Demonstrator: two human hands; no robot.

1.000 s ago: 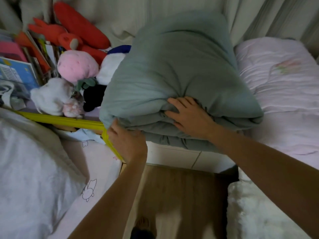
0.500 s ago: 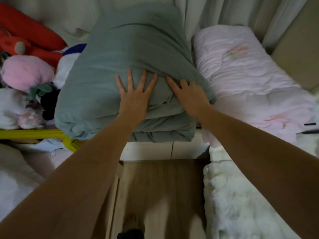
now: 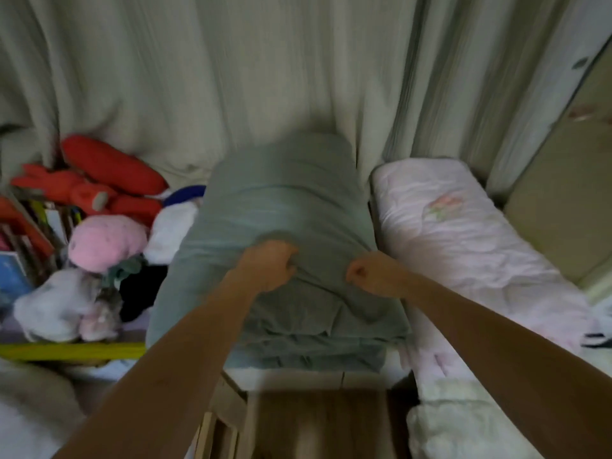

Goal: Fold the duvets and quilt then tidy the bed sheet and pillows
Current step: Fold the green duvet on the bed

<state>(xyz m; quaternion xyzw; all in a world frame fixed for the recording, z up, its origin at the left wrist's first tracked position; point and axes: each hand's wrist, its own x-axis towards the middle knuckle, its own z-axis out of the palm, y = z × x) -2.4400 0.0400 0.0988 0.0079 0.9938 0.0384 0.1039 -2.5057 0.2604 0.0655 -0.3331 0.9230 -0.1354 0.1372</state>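
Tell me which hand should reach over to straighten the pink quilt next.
Right, probably. The right hand grips the green duvet at its edge nearest the pink quilt, which lies directly beside it. The left hand grips further left and would have to cross over.

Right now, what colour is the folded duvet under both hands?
Muted grey-green, plain with no pattern; the folded duvet shows best in the head view.
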